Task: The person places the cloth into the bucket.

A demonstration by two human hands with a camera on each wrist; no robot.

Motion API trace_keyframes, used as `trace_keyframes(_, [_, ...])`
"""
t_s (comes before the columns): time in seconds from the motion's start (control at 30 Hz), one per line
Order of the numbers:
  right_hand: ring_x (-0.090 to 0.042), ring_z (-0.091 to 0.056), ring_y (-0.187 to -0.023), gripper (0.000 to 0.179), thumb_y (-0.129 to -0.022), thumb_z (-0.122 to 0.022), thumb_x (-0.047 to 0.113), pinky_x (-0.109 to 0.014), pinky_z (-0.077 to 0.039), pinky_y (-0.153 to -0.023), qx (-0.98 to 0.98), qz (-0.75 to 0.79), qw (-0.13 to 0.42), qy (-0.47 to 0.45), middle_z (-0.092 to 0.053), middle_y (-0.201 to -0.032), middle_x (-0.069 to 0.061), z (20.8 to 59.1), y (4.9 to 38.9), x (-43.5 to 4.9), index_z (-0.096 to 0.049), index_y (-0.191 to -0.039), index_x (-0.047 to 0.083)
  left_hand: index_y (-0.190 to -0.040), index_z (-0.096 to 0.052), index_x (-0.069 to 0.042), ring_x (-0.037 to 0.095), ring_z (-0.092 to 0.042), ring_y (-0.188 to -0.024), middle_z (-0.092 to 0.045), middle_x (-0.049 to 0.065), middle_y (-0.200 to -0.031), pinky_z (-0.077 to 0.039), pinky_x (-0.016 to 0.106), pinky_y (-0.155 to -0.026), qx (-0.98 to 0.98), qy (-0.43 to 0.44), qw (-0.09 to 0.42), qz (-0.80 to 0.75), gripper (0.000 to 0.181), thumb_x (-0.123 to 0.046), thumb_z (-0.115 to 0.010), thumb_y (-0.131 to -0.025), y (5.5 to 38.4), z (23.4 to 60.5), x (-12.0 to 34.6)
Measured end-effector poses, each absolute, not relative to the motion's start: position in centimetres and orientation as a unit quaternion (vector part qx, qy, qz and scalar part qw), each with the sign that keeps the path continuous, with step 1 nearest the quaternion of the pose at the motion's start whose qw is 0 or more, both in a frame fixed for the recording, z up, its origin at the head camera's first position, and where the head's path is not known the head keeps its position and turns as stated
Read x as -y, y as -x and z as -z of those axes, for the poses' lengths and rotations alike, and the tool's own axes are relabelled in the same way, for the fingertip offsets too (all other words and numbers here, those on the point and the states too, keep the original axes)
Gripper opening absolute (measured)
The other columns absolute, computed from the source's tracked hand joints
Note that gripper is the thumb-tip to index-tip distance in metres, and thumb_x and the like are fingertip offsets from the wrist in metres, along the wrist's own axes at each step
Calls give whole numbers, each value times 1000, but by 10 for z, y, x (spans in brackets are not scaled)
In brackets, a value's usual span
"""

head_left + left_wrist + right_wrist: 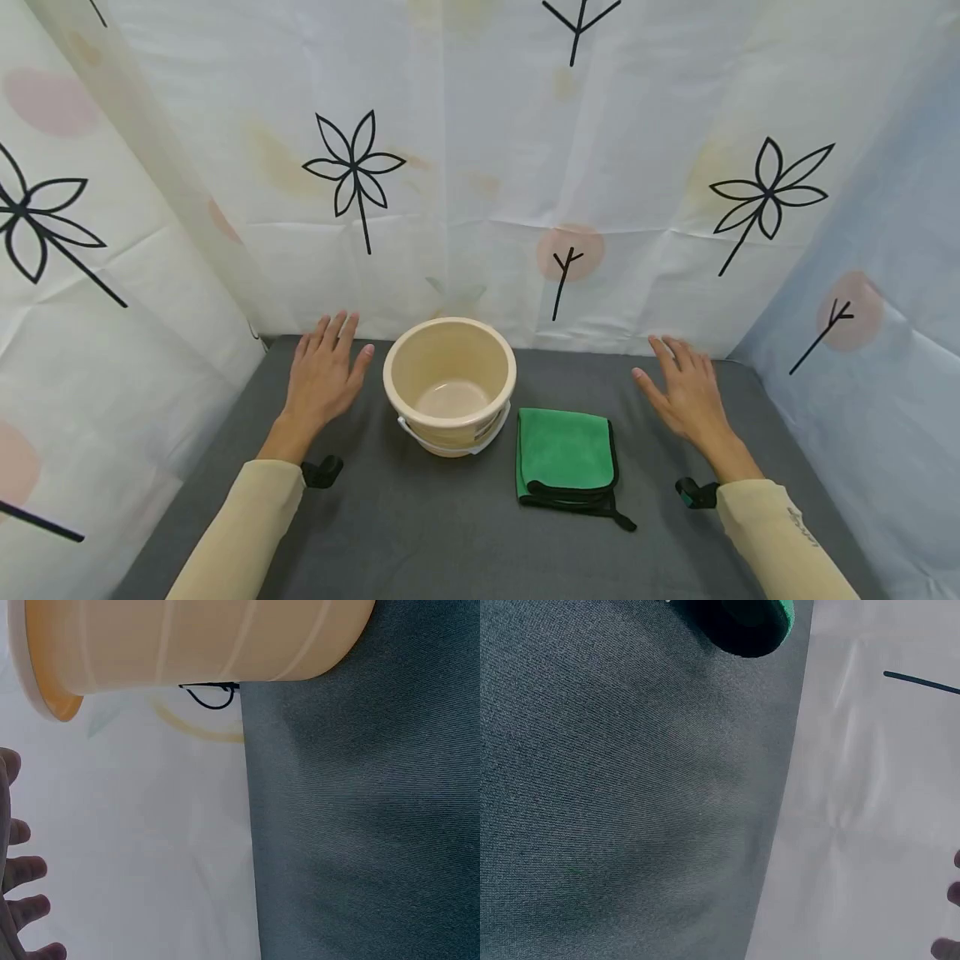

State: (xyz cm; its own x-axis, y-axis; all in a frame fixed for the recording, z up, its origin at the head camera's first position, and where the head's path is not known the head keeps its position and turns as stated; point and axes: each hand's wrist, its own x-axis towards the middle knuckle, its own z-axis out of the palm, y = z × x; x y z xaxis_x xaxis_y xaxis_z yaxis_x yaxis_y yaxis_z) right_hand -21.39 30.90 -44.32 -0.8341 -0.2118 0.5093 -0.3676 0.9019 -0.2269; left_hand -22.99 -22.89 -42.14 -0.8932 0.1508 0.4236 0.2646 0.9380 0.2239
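A cream plastic bucket (450, 429) with a white handle lowered at its front stands upright on the grey table; its inside looks bare. To its right lies a folded green cloth (566, 450) with black edging and a small loop at its near right corner. My left hand (322, 375) is held left of the bucket, apart from it, fingers straight and holding nothing. On the far side of the cloth, my right hand (686, 396) hovers with fingers spread, touching neither object. The left wrist view shows the side of the bucket (210, 641); the right wrist view catches the cloth's edge (754, 634).
The grey cloth-covered table (450, 533) ends at a white curtain (480, 275) printed with flowers and trees. Similar curtains hang at the left (97, 350) and right (885, 400). Black straps (322, 472) circle both wrists.
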Motion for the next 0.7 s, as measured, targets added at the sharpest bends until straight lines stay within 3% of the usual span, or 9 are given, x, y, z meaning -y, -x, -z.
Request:
trace_keyframes(0.1, [-51, -47, -123, 54, -101, -63, 29, -70, -34, -100, 931, -167, 276, -172, -52, -134, -30, 444, 213, -308, -52, -142, -5, -153, -41, -1, 46, -33, -143, -41, 25, -153, -27, 66, -112, 959, 115, 218, 138, 60, -39, -46, -108, 229, 422, 228])
trace_keyframes(0.27, [-51, -56, -108, 43, -96, -68, 18, -69, -43, -86, 927, -173, 284, -172, -62, -117, -30, 446, 210, -307, -59, -131, -7, -143, -52, 4, 48, -48, -128, -54, 29, -138, -40, 66, -100, 953, 119, 234, 151, 52, -32, -53, -106, 226, 422, 227])
trace_keyframes(0.7, [-39, -65, -97, 33, -96, -70, 12, -57, -53, -82, 938, -264, 171, -144, -69, -107, -20, 459, 199, -297, -66, -124, -5, -132, -62, 4, 41, -60, -111, -65, 24, -119, -47, 60, -95, 892, 93, 223, 381, 40, -26, -57, -105, 216, 435, 220])
